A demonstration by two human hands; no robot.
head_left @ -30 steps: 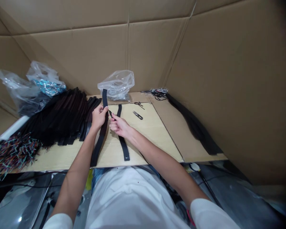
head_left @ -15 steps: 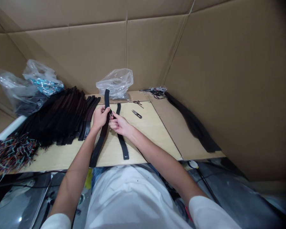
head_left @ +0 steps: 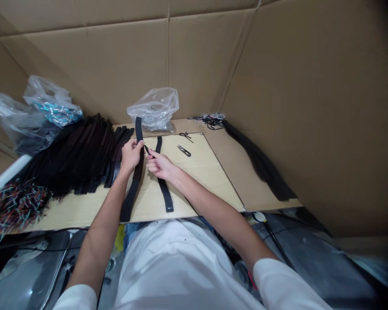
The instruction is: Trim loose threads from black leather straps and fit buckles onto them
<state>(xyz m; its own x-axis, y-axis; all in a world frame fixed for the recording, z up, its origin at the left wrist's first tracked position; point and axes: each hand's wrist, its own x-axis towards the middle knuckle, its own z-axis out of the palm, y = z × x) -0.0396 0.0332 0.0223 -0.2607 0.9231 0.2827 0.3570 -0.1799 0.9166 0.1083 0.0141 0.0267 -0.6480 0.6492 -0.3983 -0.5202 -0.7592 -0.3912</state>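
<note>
Head camera: the left hand point(head_left: 131, 154) pinches a long, flat, matt black strap point(head_left: 136, 178) slanting over the smooth pale board point(head_left: 210, 168); the right hand point(head_left: 160, 165) grips a slim dark tool point(head_left: 146, 149) beside its edge, above a second strap point(head_left: 165, 196); behind sits a crinkled clear plastic bag point(head_left: 157, 105)

White shirt point(head_left: 177, 267) with short sleeves point(head_left: 278, 277)
</note>
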